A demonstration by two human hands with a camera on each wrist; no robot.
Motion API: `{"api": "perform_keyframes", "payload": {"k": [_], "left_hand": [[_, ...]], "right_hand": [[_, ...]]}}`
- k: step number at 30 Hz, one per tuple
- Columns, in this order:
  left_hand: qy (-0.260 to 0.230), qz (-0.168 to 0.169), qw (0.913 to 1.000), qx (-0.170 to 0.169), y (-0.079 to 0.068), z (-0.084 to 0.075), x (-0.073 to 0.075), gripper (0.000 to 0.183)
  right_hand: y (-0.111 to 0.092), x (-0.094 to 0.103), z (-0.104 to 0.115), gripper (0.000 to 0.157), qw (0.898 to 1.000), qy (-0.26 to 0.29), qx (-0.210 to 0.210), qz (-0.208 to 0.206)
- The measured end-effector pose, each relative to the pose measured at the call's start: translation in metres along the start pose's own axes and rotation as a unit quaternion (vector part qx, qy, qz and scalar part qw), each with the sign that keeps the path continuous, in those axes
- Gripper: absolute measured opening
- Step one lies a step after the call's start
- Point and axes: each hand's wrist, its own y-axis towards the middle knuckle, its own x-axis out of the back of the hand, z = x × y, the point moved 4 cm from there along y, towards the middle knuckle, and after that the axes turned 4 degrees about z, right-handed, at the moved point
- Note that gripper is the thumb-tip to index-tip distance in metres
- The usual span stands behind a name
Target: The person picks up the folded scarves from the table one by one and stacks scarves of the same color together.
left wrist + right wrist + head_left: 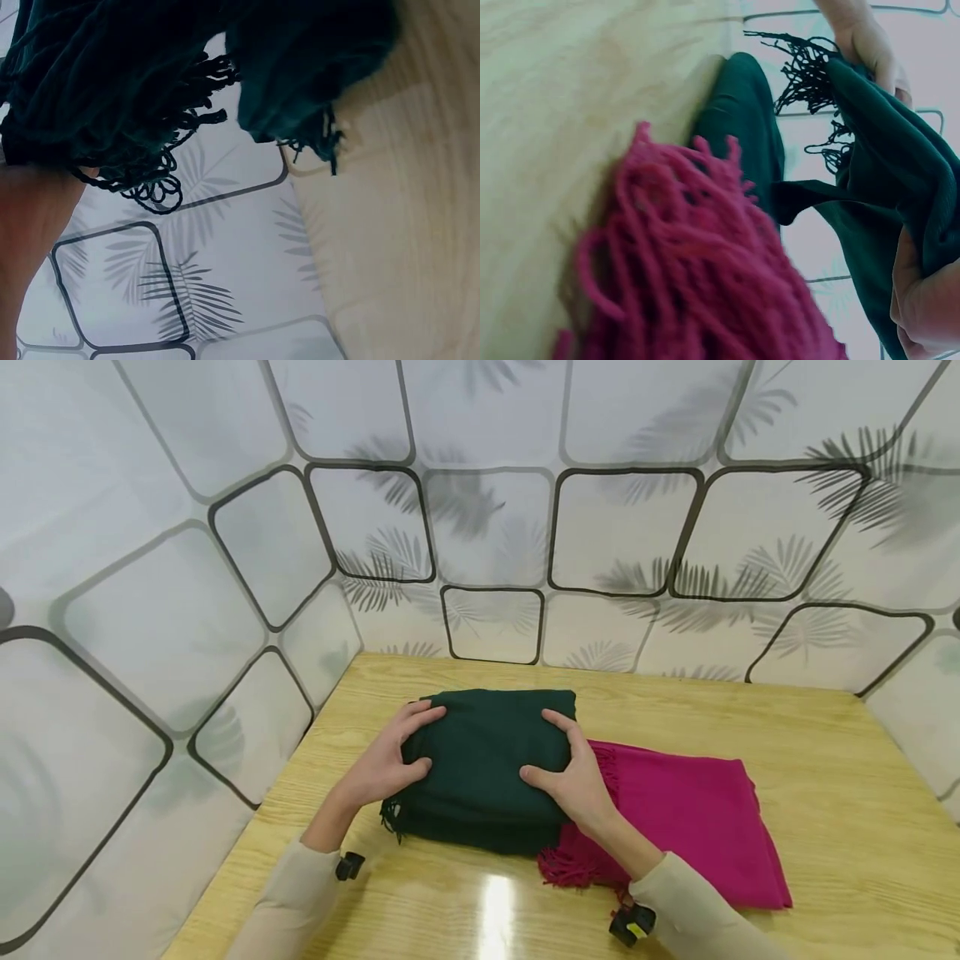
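Note:
A folded dark green fringed scarf (pixel 487 752) lies between both hands at the middle of the table. My left hand (pixel 386 764) grips its left side, thumb on top. My right hand (pixel 581 781) holds the right side the same way. In the right wrist view, the upper folds of the green scarf (pixel 885 150) are raised off a lower part, with fingers of the right hand (pixel 930 311) at its edge. Dark fringe (pixel 161 180) hangs loose in the left wrist view. The hidden fingertips cannot be made out.
A folded magenta scarf (pixel 690 818) lies on the wooden table (pixel 420 893) at the right, its fringe (pixel 682 247) beside the green one and partly under my right forearm. Patterned fabric walls (pixel 495 527) rise behind the table and on its left.

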Motion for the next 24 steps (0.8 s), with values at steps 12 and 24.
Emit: {"api": "perform_keyframes", "payload": {"k": [12, 24], "left_hand": [[0.03, 0.064, 0.9969, 0.034, -0.011, 0.022, -0.015, 0.065], [0.06, 0.106, 0.9909, 0.058, -0.013, 0.038, -0.028, 0.071]], "right_hand": [[-0.004, -0.004, -0.035, 0.081, 0.997, -0.052, -0.059, 0.001], [-0.004, -0.004, -0.056, 0.083, 0.991, -0.097, -0.096, 0.01]]}}
